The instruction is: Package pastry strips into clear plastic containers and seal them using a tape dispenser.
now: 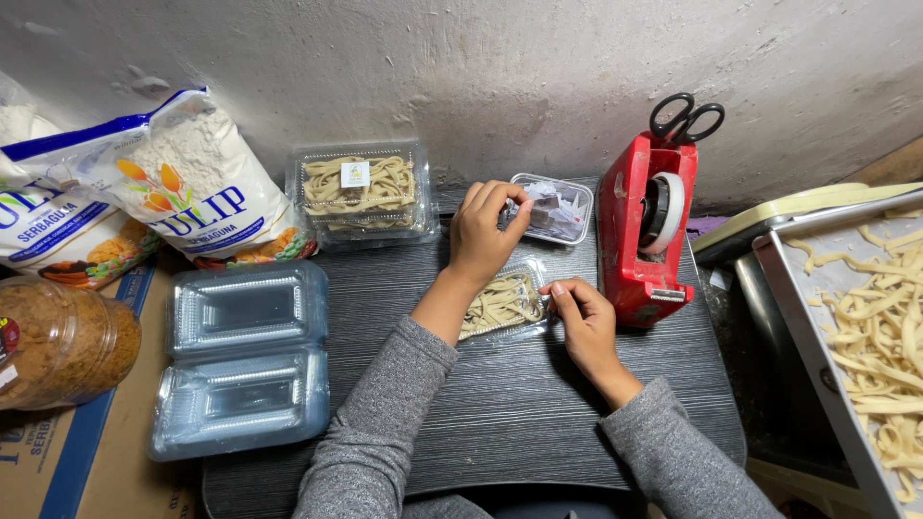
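A clear plastic box of pale noodle strips (505, 303) lies on the dark table (519, 404) in front of me. My right hand (585, 322) rests at its right edge, fingertips touching the rim. Above the box, my left hand (486, 231) has its fingers pinched together at a small clear tub of paper slips (558, 207); whether a slip is between the fingers I cannot tell. A closed clear box of noodles with a small label (363, 190) stands further left against the wall.
A red tape dispenser (639, 231) with black scissors (685, 117) on top stands right of the boxes. An open, unfilled clear box (245, 356) lies at left, beside flour bags (192, 178) and a brown jar (62, 341). A metal tray of raw noodles (880, 327) sits at far right.
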